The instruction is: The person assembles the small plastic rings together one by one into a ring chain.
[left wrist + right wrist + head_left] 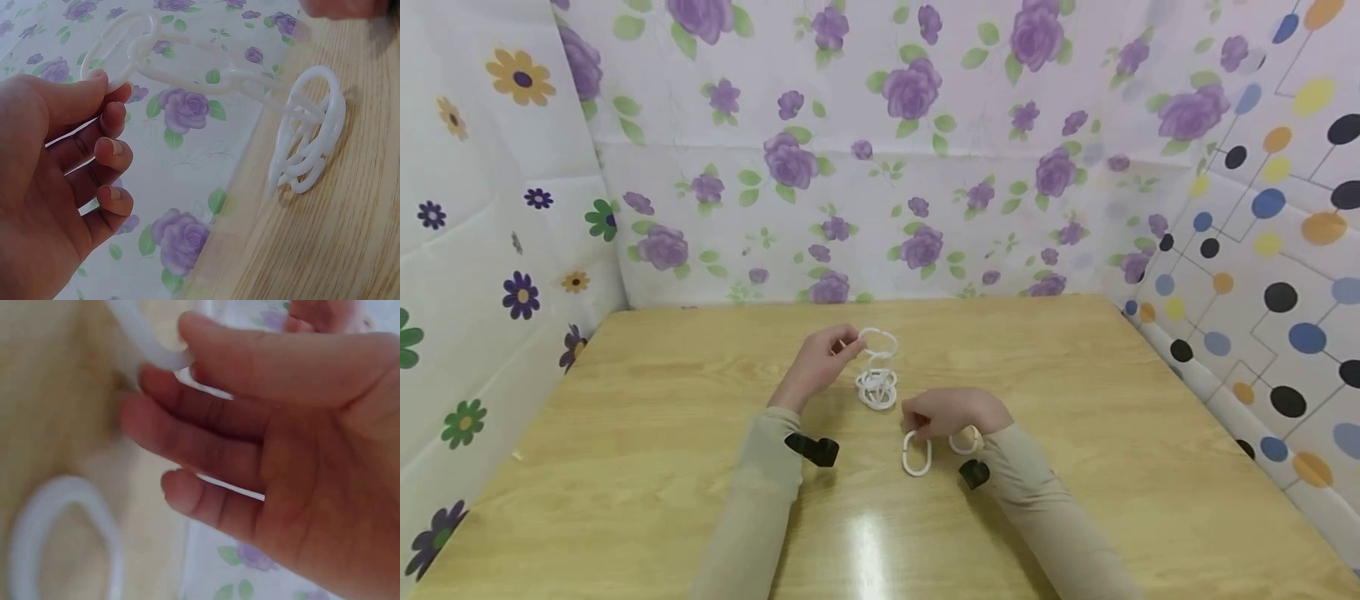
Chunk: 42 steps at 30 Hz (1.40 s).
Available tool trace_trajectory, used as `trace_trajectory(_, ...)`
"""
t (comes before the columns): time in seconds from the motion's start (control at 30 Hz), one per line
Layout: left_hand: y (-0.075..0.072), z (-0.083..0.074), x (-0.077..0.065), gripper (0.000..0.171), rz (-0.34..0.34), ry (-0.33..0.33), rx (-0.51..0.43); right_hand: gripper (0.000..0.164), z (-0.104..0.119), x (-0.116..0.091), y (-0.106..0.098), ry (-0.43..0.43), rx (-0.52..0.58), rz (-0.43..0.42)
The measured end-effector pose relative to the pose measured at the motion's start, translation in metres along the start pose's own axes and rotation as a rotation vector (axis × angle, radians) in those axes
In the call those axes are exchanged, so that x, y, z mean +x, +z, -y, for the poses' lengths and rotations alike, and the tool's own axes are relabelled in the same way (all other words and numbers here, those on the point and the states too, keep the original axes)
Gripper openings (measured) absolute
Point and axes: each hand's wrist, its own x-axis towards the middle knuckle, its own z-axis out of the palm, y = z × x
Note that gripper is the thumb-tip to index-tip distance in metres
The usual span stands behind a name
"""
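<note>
My left hand pinches the end link of a white plastic chain between thumb and index finger, its other fingers loosely bent. From that raised end, joined oval links run down to a bunched heap on the table. Nearer to me, my right hand pinches a separate white oval link by one end with thumb and fingertip. A second loose link lies beneath the right wrist, partly hidden by the hand in the head view. The right wrist view is blurred.
The wooden table reaches back to a curtain printed with purple roses. Patterned sheets hang at the left and right. A black strap with a small device sits on the left wrist.
</note>
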Motion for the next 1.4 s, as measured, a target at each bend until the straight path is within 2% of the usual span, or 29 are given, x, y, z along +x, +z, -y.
trace_trajectory(0.13,0.002,0.004,-0.002,0.019,-0.016,-0.005,-0.009,0.011,-0.003,-0.004,-0.012,-0.064,0.155,-0.093)
trace_trajectory(0.27,0.003,0.005,-0.003,0.016,-0.024,0.007,-0.004,0.006,0.0,-0.01,-0.033,-0.151,0.233,-0.302)
trace_trajectory(0.37,0.003,0.004,-0.002,0.017,-0.023,0.008,-0.008,0.005,0.004,-0.011,-0.048,-0.143,0.261,-0.503)
trace_trajectory(0.43,0.003,0.004,-0.001,0.019,-0.022,0.001,-0.014,0.005,0.006,-0.011,-0.053,-0.106,0.28,-0.619)
trace_trajectory(0.57,0.003,0.004,0.0,0.022,-0.017,-0.017,-0.022,0.006,0.01,-0.009,-0.055,-0.045,0.339,-0.749)
trace_trajectory(0.7,0.003,0.006,0.002,0.023,-0.013,-0.018,-0.02,0.007,0.017,-0.005,-0.055,-0.034,0.38,-0.775)
trace_trajectory(0.9,-0.001,0.007,-0.001,0.023,-0.016,0.004,-0.016,0.007,0.019,0.003,-0.053,-0.038,0.339,-0.744)
trace_trajectory(1.2,0.002,0.008,0.001,0.018,-0.044,0.016,-0.013,0.007,0.014,-0.002,-0.054,0.022,0.34,-0.752)
trace_trajectory(1.4,0.002,0.008,-0.001,0.016,-0.046,0.032,-0.007,0.008,0.012,-0.002,-0.053,0.013,0.329,-0.766)
